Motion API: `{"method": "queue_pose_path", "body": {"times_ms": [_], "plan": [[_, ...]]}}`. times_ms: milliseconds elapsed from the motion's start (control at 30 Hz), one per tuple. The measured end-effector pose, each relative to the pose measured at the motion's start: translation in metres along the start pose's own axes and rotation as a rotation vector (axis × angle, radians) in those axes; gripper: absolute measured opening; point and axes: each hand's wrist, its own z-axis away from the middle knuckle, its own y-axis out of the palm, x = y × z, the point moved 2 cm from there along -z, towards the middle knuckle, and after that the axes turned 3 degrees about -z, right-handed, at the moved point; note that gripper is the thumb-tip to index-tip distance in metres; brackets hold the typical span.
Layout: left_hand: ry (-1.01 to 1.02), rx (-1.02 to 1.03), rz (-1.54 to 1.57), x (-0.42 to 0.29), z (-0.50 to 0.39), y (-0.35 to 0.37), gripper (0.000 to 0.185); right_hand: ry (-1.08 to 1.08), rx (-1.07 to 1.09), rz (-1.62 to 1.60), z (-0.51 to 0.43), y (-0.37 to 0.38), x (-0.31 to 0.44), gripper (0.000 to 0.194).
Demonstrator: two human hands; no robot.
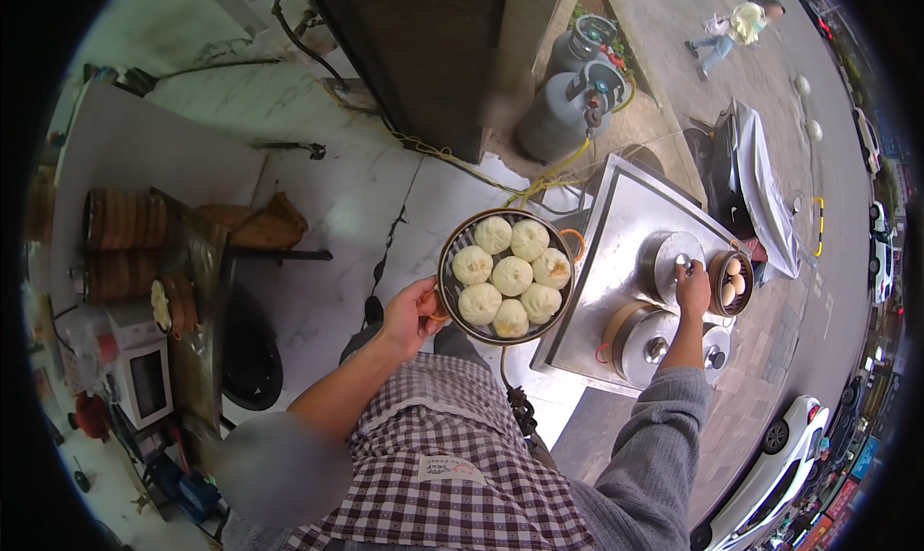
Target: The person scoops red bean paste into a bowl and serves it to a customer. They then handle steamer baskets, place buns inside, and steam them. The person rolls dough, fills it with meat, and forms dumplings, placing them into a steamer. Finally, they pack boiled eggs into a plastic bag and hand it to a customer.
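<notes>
My left hand [406, 318] grips the orange handle of a round steamer basket [447, 266], held out before my apron. Several white steamed buns [512, 275] fill it, some with brownish stains on top. At the stainless steel steam table [603, 251], my right hand [694, 289] closes on the knob of a metal lid [660, 262]. Whether that lid is lifted or resting, I cannot tell. Just beyond my right hand stands a small steamer [715, 284] with several brown eggs [734, 278]. Two more lidded steamers, a larger one [635, 338] and a smaller one [717, 342], are nearer to me.
Gas cylinders [570, 111] with yellow hoses stand behind the steam table. Leftward, a side table [206, 363] carries stacked bamboo steamers [126, 219] and a white microwave oven [144, 378]. A black stool [249, 356] is beside it. On the pavement, a person [733, 35] walks; a white car [769, 471] is parked.
</notes>
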Motion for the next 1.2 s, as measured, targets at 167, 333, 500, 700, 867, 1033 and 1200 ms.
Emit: {"method": "queue_pose_path", "body": {"times_ms": [167,333,500,700,867,1033,1200], "plan": [[-0.026,-0.076,-0.074,0.013,-0.02,0.006,0.047,0.006,-0.075,-0.064,0.001,0.0,-0.011,0.044],[-0.059,0.03,-0.187,0.044,-0.09,0.046,0.049,0.066,-0.204,-0.438,0.002,-0.006,-0.042,0.043],[-0.171,0.046,-0.317,0.092,-0.174,0.113,0.049,0.083,-0.22,-0.634,0.019,-0.02,-0.039,0.031],[-0.273,0.167,-0.71,0.129,-0.225,0.177,0.043,-0.237,-0.073,-0.483,0.049,-0.036,0.043,0.032],[-0.217,0.105,-0.682,0.124,-0.22,0.141,0.044,-0.279,-0.067,-0.15,0.057,-0.04,0.079,0.037],[-0.072,-0.199,-0.759,0.076,-0.15,-0.017,0.042,-0.266,-0.084,-0.129,0.039,-0.017,0.05,0.04],[-0.012,-0.621,-0.843,0.058,-0.024,-0.22,0.041,-0.059,0.048,-0.285,-0.004,-0.01,-0.013,0.033]]}}
